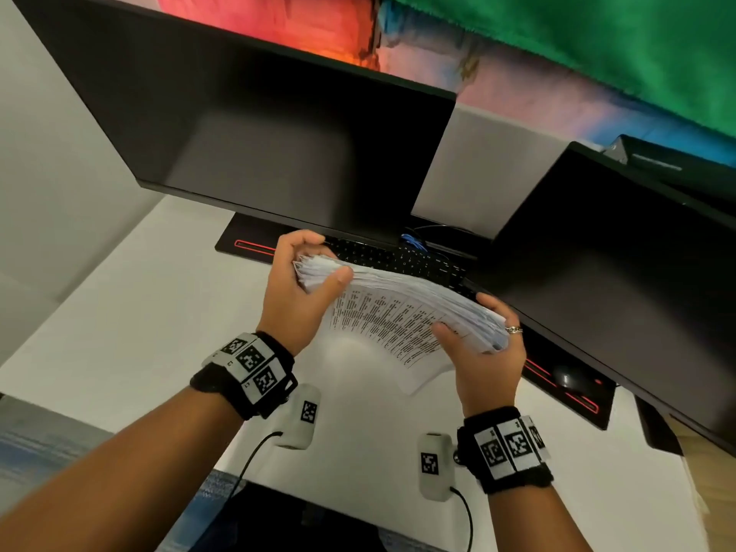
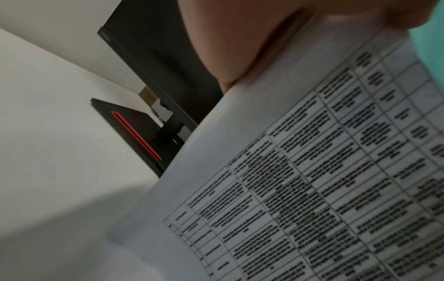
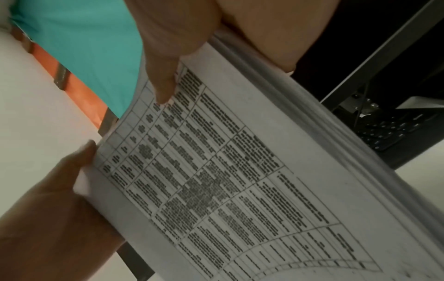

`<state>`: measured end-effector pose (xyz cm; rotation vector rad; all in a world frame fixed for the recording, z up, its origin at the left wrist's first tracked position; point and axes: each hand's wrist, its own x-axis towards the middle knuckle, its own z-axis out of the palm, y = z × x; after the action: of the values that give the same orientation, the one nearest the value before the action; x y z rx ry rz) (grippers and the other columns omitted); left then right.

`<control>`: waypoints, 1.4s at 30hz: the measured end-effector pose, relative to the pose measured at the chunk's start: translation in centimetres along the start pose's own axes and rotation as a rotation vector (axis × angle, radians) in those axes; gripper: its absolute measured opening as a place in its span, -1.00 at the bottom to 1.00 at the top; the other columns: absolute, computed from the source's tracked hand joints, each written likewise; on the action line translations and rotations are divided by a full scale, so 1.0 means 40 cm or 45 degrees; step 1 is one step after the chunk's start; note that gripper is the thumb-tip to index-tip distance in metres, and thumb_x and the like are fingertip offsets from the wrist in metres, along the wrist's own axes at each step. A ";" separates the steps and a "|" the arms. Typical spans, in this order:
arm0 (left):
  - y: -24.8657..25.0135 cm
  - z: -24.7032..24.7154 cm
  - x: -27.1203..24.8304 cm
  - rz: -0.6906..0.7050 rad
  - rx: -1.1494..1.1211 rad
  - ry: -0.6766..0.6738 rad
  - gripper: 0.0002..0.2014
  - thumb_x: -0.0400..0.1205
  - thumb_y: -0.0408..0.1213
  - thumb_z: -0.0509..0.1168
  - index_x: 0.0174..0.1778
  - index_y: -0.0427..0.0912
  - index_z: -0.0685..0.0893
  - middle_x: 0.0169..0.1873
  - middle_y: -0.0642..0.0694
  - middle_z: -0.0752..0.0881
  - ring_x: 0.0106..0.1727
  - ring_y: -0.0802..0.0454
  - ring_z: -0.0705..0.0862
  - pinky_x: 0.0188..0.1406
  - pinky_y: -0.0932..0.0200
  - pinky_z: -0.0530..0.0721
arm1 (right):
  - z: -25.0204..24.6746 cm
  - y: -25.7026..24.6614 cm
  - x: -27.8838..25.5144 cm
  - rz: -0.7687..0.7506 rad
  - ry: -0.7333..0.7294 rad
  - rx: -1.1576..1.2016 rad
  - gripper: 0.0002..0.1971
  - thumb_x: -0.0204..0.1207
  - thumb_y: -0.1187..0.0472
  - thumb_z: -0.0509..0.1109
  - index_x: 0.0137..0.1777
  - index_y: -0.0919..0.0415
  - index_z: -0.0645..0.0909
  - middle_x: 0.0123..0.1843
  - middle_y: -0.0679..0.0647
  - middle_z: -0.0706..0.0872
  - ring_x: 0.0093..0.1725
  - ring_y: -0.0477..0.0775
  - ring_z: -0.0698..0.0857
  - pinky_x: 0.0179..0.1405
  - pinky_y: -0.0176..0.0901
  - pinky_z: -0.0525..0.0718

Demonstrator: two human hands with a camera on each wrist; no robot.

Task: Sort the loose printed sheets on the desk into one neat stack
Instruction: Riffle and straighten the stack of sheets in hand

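While both grips clamp opposite short ends, left hand [image 1: 294, 288] and right hand [image 1: 484, 352] hold sheet bundle [image 1: 402, 312] lengthwise between, above counter [image 1: 119, 332].

**Print too blurred to read, much of the scene covered**

You cannot read the table on the stack of sheets [image 1: 402, 312]: the text is smeared in both wrist views. The stack hides part of the keyboard [image 1: 398, 256] and the fingers of your left hand [image 1: 296, 290] behind it. The right monitor [image 1: 621, 264] covers part of the mouse [image 1: 567, 378]. The frame edge crops both monitors.
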<state>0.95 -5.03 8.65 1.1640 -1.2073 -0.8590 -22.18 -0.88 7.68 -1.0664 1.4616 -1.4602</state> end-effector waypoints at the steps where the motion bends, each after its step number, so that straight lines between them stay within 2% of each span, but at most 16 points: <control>1: 0.002 0.003 0.006 0.013 0.003 0.032 -0.58 0.56 -0.27 0.43 0.26 -0.30 0.47 -0.07 -0.13 0.70 -0.07 0.17 0.70 0.01 0.32 0.64 | 0.000 -0.001 0.001 -0.005 0.007 0.017 -0.42 0.28 0.45 0.67 0.26 0.06 0.60 0.10 0.14 0.80 0.04 0.07 0.85 -0.09 -0.08 0.85; 4: 0.011 0.008 0.012 0.058 0.072 0.069 -0.66 0.61 -0.37 0.39 0.25 -0.37 0.50 -0.05 -0.09 0.72 0.01 0.22 0.69 0.12 0.32 0.61 | 0.007 -0.005 0.000 -0.030 0.026 0.096 -0.49 0.31 0.45 0.63 0.22 0.09 0.61 0.04 0.05 0.82 0.02 0.03 0.85 -0.13 -0.19 0.83; 6: 0.013 0.012 0.013 0.062 0.096 0.085 -0.69 0.61 -0.30 0.39 0.23 -0.29 0.53 -0.01 -0.14 0.75 0.08 0.11 0.70 0.22 0.12 0.65 | 0.016 -0.005 0.002 -0.050 0.053 0.141 -0.57 0.37 0.46 0.58 0.18 0.12 0.61 -0.05 -0.07 0.84 -0.02 -0.01 0.85 -0.18 -0.28 0.80; 8: 0.019 0.014 0.015 0.059 0.064 0.098 -0.70 0.61 -0.24 0.38 0.21 -0.24 0.54 0.05 -0.17 0.75 0.10 0.07 0.70 0.19 -0.02 0.70 | 0.023 -0.007 0.005 -0.047 0.085 0.189 -0.65 0.45 0.47 0.52 0.16 0.16 0.61 -0.09 -0.07 0.84 -0.06 -0.01 0.85 -0.22 -0.30 0.78; 12: 0.027 0.011 0.011 0.178 0.184 -0.006 -0.65 0.57 -0.31 0.49 0.24 -0.30 0.62 0.14 -0.07 0.67 0.16 0.27 0.65 0.19 0.36 0.60 | 0.029 -0.012 0.010 -0.055 0.129 0.213 -0.76 0.52 0.37 0.50 0.13 0.16 0.62 0.00 0.09 0.79 -0.06 0.00 0.84 -0.26 -0.27 0.78; 14: 0.021 0.010 0.013 0.247 0.298 -0.024 -0.76 0.56 -0.26 0.50 0.12 -0.18 0.73 0.20 -0.06 0.65 0.25 0.19 0.64 0.32 0.32 0.55 | 0.032 -0.012 0.009 -0.076 0.150 0.202 -0.73 0.44 0.17 0.57 0.10 0.11 0.64 0.00 0.10 0.79 -0.05 0.03 0.85 -0.26 -0.25 0.79; 17: 0.024 0.006 0.020 0.273 0.284 -0.044 -0.94 0.57 -0.34 0.49 -0.09 -0.11 0.80 0.23 -0.13 0.64 0.17 0.18 0.67 0.28 0.28 0.59 | 0.033 -0.014 0.008 -0.060 0.160 0.195 -0.61 0.31 -0.09 0.52 0.07 0.07 0.66 0.02 0.16 0.79 -0.05 0.09 0.84 -0.25 -0.20 0.80; 19: 0.031 0.003 0.026 0.332 0.330 -0.080 -0.95 0.58 -0.37 0.47 -0.12 -0.14 0.81 0.21 -0.14 0.66 0.16 0.11 0.68 0.24 0.28 0.61 | 0.030 -0.009 0.009 -0.044 0.166 0.203 -0.66 0.38 0.00 0.55 0.09 0.11 0.66 0.03 0.20 0.78 -0.06 0.07 0.84 -0.25 -0.21 0.80; 21: 0.034 -0.002 0.033 0.404 0.390 -0.083 -0.94 0.62 -0.42 0.42 -0.10 -0.20 0.78 0.16 -0.13 0.70 0.15 0.13 0.68 0.23 0.28 0.60 | 0.028 -0.004 0.012 -0.027 0.174 0.216 -0.80 0.50 0.19 0.54 0.08 0.12 0.65 0.02 0.19 0.77 -0.09 0.02 0.84 -0.27 -0.25 0.78; 24: 0.033 -0.006 0.041 0.435 0.437 -0.051 -0.93 0.67 -0.45 0.34 -0.09 -0.26 0.73 0.08 -0.07 0.72 0.12 0.18 0.67 0.17 0.20 0.63 | 0.032 -0.005 0.009 -0.030 0.175 0.215 -0.80 0.46 0.15 0.55 0.04 0.06 0.65 -0.03 0.09 0.79 -0.09 0.02 0.84 -0.26 -0.24 0.80; 28: 0.037 -0.011 0.039 0.423 0.441 -0.103 -0.94 0.68 -0.42 0.33 -0.07 -0.23 0.71 0.08 -0.02 0.70 0.12 0.26 0.64 0.14 0.22 0.63 | 0.035 -0.005 0.007 -0.020 0.185 0.226 -0.85 0.54 0.29 0.49 0.03 0.06 0.63 -0.06 0.05 0.77 -0.11 0.01 0.83 -0.28 -0.27 0.79; 32: 0.046 -0.012 0.041 0.447 0.464 -0.169 -0.95 0.64 -0.38 0.41 -0.03 -0.23 0.75 0.11 -0.06 0.72 0.20 0.15 0.66 0.28 0.26 0.56 | 0.036 -0.013 -0.002 -0.028 0.171 0.196 -0.71 0.30 -0.02 0.60 0.00 -0.09 0.68 -0.02 0.06 0.79 -0.02 0.14 0.83 -0.18 -0.08 0.85; 34: 0.046 -0.009 0.043 0.413 0.464 -0.161 -0.94 0.65 -0.40 0.39 -0.10 -0.20 0.74 0.07 -0.03 0.73 0.15 0.14 0.68 0.23 0.18 0.61 | 0.034 -0.014 -0.005 -0.024 0.132 0.188 -0.65 0.24 0.03 0.69 0.00 -0.13 0.68 -0.06 -0.05 0.82 -0.03 0.11 0.84 -0.16 -0.05 0.84; 37: 0.037 -0.006 0.046 0.320 0.381 -0.077 -0.88 0.66 -0.49 0.31 -0.13 -0.22 0.68 0.02 -0.04 0.72 0.03 0.21 0.66 0.01 0.19 0.66 | 0.030 -0.012 -0.009 -0.068 0.113 0.155 -0.66 0.34 0.20 0.61 0.08 -0.02 0.64 -0.06 -0.10 0.81 0.00 0.10 0.83 -0.15 -0.14 0.84; 39: 0.030 -0.005 0.047 0.247 0.287 0.013 -0.87 0.66 -0.51 0.26 -0.12 -0.21 0.64 -0.01 -0.06 0.72 -0.04 0.20 0.65 -0.03 0.16 0.65 | 0.030 -0.014 -0.011 -0.090 0.111 0.138 -0.62 0.31 0.14 0.64 0.10 0.00 0.63 -0.06 -0.14 0.81 -0.01 0.03 0.83 -0.15 -0.18 0.83; 42: 0.033 0.004 0.040 0.194 0.200 -0.019 -0.92 0.67 -0.42 0.28 -0.05 -0.17 0.64 -0.05 -0.05 0.72 -0.10 0.17 0.66 -0.10 0.17 0.66 | 0.037 -0.018 -0.007 -0.071 0.144 0.159 -0.60 0.28 0.07 0.68 0.09 0.04 0.65 -0.09 -0.19 0.81 -0.07 -0.08 0.82 -0.21 -0.26 0.79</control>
<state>0.99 -6.27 10.31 1.1753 -1.3764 -0.6688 -20.67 -1.11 8.37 -0.9683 1.4075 -1.6527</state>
